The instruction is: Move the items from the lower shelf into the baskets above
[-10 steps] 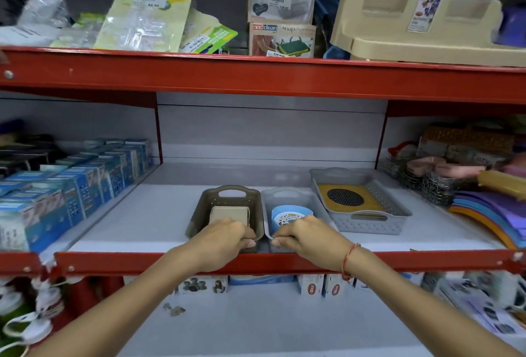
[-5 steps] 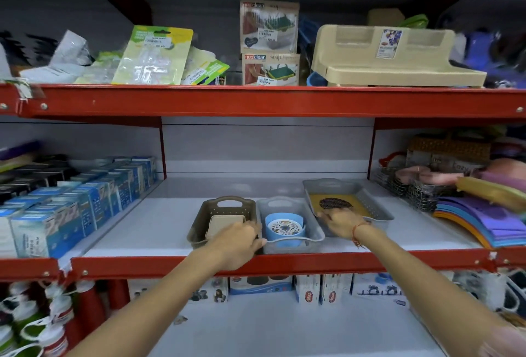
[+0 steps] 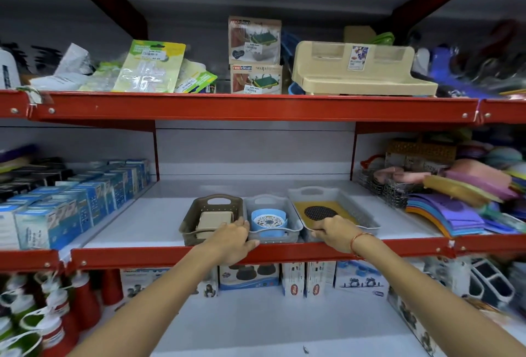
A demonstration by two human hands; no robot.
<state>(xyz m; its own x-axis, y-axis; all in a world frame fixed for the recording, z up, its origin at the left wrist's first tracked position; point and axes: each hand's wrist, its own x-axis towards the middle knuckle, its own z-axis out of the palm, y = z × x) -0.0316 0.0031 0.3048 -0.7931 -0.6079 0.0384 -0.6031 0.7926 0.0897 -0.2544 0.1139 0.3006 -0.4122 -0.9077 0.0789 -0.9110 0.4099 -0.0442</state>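
Observation:
Three baskets stand side by side at the front of the middle shelf (image 3: 159,220). The brown basket (image 3: 196,214) holds a beige item (image 3: 213,221). A blue round item (image 3: 269,222) lies in the small grey basket (image 3: 296,225). The large grey basket (image 3: 367,222) holds a yellow item with a black mesh disc (image 3: 320,211). My left hand (image 3: 232,238) grips the brown basket's near right corner, thumb against the small grey basket's front. My right hand (image 3: 334,231) grips the large grey basket's near rim.
Blue cartons (image 3: 71,214) fill the middle shelf's left bay, and coloured mats and wire racks (image 3: 444,211) the right bay. Boxes (image 3: 249,277) line the back of the lower shelf, with red bottles (image 3: 57,316) at its left. The top shelf holds packets and a beige rack (image 3: 358,71).
My right hand left the small grey basket and took the large grey basket's rim; that basket now sits forward beside the others. My left hand slid slightly right. The view tilted up.

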